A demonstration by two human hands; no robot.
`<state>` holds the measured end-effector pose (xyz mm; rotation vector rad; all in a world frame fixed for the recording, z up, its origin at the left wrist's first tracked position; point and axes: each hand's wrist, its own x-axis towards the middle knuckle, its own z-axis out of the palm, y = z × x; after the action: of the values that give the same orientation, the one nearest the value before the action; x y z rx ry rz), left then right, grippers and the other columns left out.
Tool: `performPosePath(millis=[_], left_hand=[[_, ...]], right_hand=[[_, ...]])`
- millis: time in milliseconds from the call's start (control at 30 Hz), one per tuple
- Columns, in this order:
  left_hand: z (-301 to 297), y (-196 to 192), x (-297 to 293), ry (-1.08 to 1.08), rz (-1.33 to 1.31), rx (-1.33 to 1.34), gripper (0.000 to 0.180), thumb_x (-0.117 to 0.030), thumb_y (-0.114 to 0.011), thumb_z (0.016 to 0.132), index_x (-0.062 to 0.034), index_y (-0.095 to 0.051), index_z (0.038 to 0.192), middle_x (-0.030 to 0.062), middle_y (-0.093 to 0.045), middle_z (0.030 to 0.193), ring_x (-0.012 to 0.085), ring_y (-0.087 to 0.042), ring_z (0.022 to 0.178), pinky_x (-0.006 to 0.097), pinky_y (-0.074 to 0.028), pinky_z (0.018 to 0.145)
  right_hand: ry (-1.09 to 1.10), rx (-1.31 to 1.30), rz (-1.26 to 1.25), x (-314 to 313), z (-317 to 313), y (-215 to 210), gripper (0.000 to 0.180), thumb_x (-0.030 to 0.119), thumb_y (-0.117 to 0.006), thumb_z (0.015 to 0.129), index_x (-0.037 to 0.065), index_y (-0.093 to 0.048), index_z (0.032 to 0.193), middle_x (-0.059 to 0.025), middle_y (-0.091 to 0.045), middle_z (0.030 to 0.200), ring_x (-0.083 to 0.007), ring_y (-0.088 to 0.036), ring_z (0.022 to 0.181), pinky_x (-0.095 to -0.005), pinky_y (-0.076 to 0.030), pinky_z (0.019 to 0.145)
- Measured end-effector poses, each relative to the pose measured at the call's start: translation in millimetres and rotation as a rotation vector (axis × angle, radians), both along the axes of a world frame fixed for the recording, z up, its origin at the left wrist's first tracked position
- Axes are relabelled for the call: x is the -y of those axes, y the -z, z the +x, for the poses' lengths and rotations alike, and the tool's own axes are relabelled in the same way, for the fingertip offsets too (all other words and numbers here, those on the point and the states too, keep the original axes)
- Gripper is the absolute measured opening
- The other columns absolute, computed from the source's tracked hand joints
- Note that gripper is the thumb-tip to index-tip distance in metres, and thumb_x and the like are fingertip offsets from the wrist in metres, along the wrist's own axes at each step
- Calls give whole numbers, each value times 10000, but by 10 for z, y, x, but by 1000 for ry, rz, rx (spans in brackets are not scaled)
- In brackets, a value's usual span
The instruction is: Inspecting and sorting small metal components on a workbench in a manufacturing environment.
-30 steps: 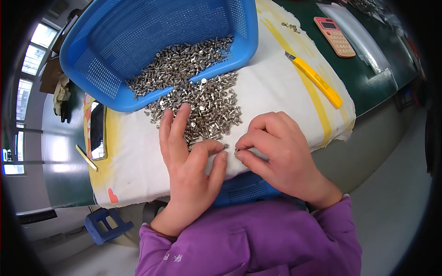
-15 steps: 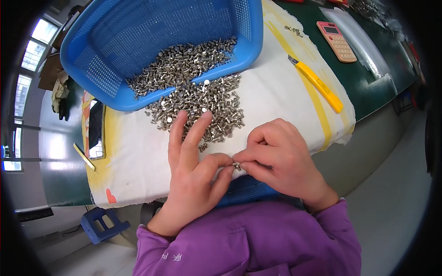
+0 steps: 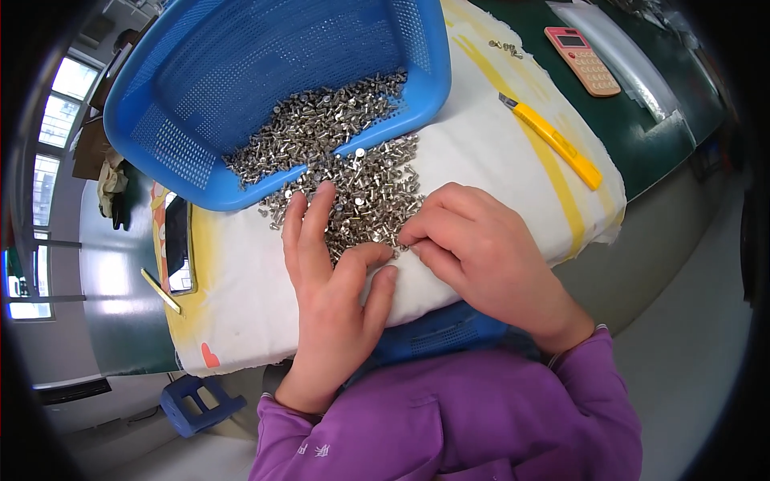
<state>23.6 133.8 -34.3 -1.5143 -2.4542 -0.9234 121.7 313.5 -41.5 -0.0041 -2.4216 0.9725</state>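
Observation:
A heap of small silver flat-headed fasteners, like screws or rivets, spills from a tilted blue plastic basket onto the white cloth. My left hand is at the heap's near edge, thumb and index finger apart, the other fingers spread over the pieces. Its index fingertip touches the near pieces. Close beside it, my right hand has thumb and index finger pinched together at the heap's near right edge. Whatever lies between those fingertips is too small and hidden to make out.
On the cloth's right lies a yellow utility knife, with a few loose fasteners farther back. A pink calculator rests on the green table. A dark phone lies at left. A blue stool stands on the floor.
Both hands have moved away from me, from the cloth's near edge to the heap. Left thumb and index finger have parted from the fastener they held jointly with the right hand.

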Motion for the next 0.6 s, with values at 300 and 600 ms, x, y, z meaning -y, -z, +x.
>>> performPosePath(millis=[300,600], left_hand=[[-11,-1,13,-9,-4,36,201,-41,-750,826,-81,-703,1017,262,-328,1624,531,-232,1512,600,-232,1211],[-9,7,14,-10,-11,21,204,-35,-739,828,-85,-705,1023,252,-341,1623,530,-234,1512,597,-235,1212]], right_hand=[[-56,32,-26,-32,-23,-16,87,74,-694,866,85,-687,952,-80,-595,942,-296,-615,878,-408,-511,763],[-69,3,-57,-25,-7,4,67,92,-700,869,92,-697,936,-73,-592,923,-284,-622,875,-403,-513,764]])
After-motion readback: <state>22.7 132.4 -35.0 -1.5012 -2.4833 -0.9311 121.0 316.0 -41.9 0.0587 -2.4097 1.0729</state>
